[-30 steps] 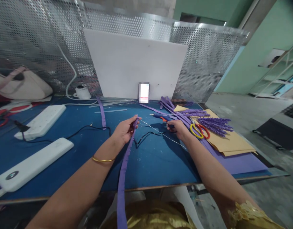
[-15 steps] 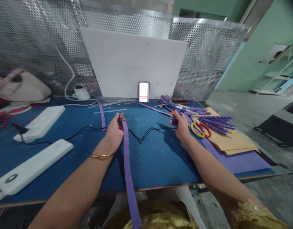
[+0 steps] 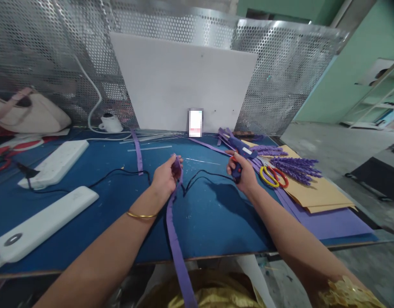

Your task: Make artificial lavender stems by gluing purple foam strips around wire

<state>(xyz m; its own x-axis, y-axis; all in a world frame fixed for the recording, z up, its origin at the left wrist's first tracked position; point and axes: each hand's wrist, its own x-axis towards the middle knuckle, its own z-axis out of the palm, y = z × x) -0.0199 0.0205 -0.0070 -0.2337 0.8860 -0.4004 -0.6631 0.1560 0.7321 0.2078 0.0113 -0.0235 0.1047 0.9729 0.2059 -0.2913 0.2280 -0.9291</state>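
Observation:
Pinched in my left hand point(image 3: 167, 174) is the end of a long purple paper strip point(image 3: 175, 239), its edge finely cut, hanging down over the table's front edge. A thin wire point(image 3: 201, 161) sticks out to the right from near these fingers. My right hand point(image 3: 243, 171) is wrapped round the handle of a blue hot glue gun point(image 3: 243, 149), whose nozzle points up and left, away from the strip. From its handle a black cord point(image 3: 203, 172) runs left, passing behind my left hand. Scissors point(image 3: 274, 176) with red and yellow handles lie just right of my right hand.
Purple lavender-like stems point(image 3: 296, 167) lie on brown paper point(image 3: 325, 196) and purple sheets point(image 3: 341, 224) at right. Another strip point(image 3: 137, 154) lies at back left. A phone point(image 3: 195, 123) leans on a white board point(image 3: 184, 77). Power strips point(image 3: 49, 222) and a mug point(image 3: 111, 123) stand left.
My left hand has moved right with the strip, and the thin wire now shows beside it. The glue gun has tilted, its handle now more visible in my right hand.

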